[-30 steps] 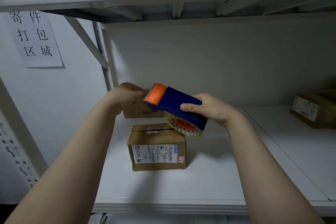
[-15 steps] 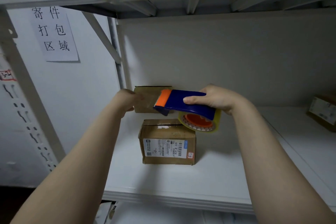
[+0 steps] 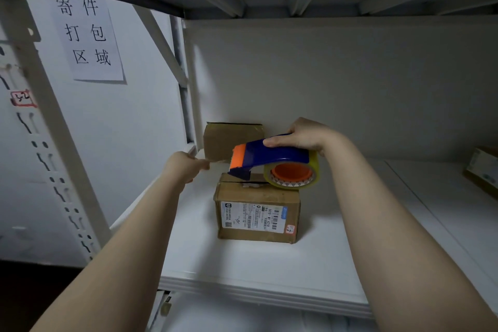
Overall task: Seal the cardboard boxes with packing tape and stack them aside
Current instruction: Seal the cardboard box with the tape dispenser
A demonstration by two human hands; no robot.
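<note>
- My right hand (image 3: 304,137) is gripping the blue tape dispenser (image 3: 272,155), fingers curled over its top, just above the labelled cardboard box (image 3: 257,213).
- My left hand (image 3: 186,167) is pinching the tape strip (image 3: 218,161), thumb and fingertips pressed together.
- The labelled cardboard box is sitting on the white shelf (image 3: 242,264); a second box (image 3: 229,140) is standing behind it.
</note>
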